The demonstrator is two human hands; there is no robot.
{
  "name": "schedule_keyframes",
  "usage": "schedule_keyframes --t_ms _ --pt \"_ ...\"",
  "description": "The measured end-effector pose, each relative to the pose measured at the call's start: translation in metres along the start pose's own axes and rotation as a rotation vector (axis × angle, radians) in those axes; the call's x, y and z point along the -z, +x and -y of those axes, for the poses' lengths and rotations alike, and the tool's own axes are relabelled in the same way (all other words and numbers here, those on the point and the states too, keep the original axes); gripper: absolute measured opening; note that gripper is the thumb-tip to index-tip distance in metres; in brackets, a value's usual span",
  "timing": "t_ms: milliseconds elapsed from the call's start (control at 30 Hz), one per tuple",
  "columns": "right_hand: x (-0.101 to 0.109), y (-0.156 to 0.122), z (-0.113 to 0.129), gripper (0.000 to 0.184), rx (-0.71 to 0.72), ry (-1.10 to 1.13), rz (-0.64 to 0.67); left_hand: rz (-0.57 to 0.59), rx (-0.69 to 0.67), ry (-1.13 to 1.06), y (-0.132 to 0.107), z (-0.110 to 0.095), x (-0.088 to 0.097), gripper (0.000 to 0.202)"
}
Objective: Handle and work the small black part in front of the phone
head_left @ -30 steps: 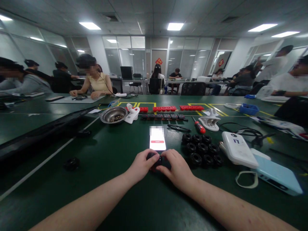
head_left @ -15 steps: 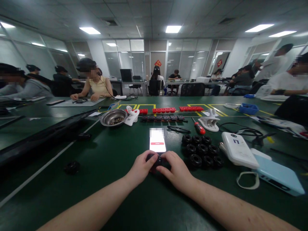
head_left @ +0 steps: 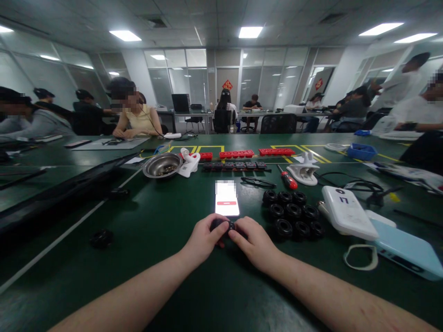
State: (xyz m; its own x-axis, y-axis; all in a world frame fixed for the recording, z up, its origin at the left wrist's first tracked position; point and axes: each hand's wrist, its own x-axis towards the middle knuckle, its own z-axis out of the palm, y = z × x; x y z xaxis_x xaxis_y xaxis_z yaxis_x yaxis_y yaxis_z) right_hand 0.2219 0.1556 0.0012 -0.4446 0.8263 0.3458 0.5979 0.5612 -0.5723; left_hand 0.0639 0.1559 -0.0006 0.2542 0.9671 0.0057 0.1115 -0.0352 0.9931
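Note:
My left hand is closed around a black round part, mostly hidden by the fingers. From the other side, my right hand closes on the same part with thumb and fingertips. Just beyond both hands lies a phone with a lit white screen and a red bar. Several black ring-shaped parts stand in rows to the right of my right hand. One more black part sits apart on the left.
Around the green table are a metal bowl of small brass-coloured pieces, red trays, a black strip of parts, a screwdriver, a white device, a light blue box and a long black object. People sit beyond.
My right fingers and thumb have shifted slightly on the black part, and more of it shows between the hands. The view has tilted a little; the table items otherwise stay put.

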Motion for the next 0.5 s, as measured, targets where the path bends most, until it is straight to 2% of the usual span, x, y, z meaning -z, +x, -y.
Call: schedule_keyframes --t_ms 133,267,400,500 --pt "0.0001 -0.0026 0.003 0.009 0.002 0.025 -0.031 -0.007 0.014 0.002 0.0026 0.0025 0.0021 0.035" --pt "0.001 -0.0063 0.0054 0.026 0.027 0.058 -0.033 -0.053 -0.045 0.004 -0.0009 0.0006 0.002 0.031" --pt "0.0004 -0.0047 0.0007 0.017 -0.016 0.049 -0.005 -0.043 -0.064 0.003 -0.0058 -0.004 -0.0001 0.029" --pt "-0.001 -0.0017 -0.0042 0.034 -0.005 0.052 0.033 -0.014 -0.055 0.014 -0.0057 -0.0041 -0.0011 0.029"
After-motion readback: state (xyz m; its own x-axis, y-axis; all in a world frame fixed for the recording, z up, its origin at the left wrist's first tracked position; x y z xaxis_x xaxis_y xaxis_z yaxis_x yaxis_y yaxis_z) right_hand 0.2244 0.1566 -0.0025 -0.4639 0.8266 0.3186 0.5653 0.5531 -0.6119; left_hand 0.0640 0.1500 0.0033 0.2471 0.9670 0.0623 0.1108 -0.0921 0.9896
